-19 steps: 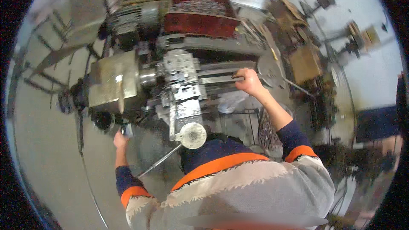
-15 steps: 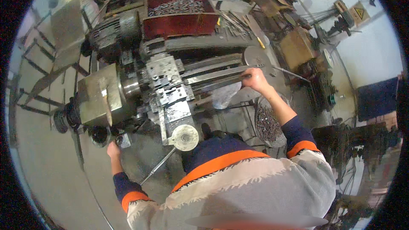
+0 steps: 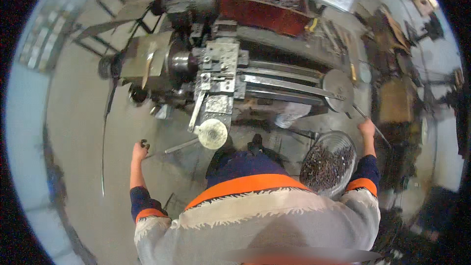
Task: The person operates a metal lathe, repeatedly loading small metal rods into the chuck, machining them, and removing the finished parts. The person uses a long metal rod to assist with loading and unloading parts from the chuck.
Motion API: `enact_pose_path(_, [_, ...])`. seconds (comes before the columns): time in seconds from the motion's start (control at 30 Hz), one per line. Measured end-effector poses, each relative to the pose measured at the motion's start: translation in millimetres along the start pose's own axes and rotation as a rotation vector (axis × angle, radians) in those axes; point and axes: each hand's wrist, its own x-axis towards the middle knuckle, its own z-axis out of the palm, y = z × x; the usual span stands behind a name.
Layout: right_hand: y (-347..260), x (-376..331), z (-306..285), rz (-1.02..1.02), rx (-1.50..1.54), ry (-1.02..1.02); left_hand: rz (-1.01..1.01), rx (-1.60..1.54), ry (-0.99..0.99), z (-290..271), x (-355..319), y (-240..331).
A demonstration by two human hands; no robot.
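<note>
Your left hand [image 3: 139,152] is half-curled at the left, a small dark piece [image 3: 144,144] at its fingertips; I cannot tell whether you grip it. Your right hand [image 3: 366,126] is at the metal rod [image 3: 381,136] beside the lathe's [image 3: 223,64] right end, its hold unclear. Near right, left of that hand, a round basket [image 3: 349,147] holds small metal parts [image 3: 324,167]; a red bin [image 3: 260,13] sits far.

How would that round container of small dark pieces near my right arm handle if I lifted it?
The container is probably heavy, given its heap of pieces. They look loose, so they may shift or spill if it tips.
</note>
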Motion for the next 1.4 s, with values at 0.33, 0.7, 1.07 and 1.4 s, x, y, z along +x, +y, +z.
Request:
enact_pose_path(0.33, [79,64,40,0.173,0.076,-0.026,-0.054,-0.037,0.314,6,-107,-3])
enact_pose_path(0.7, [57,-24,106,0.249,0.220,-0.026,-0.421,-1.256,0.683,74,-91,40])
enact_pose_path(1.07, [-8,-49,110,0.228,0.177,-0.172,-0.346,-0.796,0.958,112,17,-11])
enact_pose_path(1.4, [-20,-13,96,0.306,0.293,-0.188,-0.339,-0.749,1.047,125,16,13])
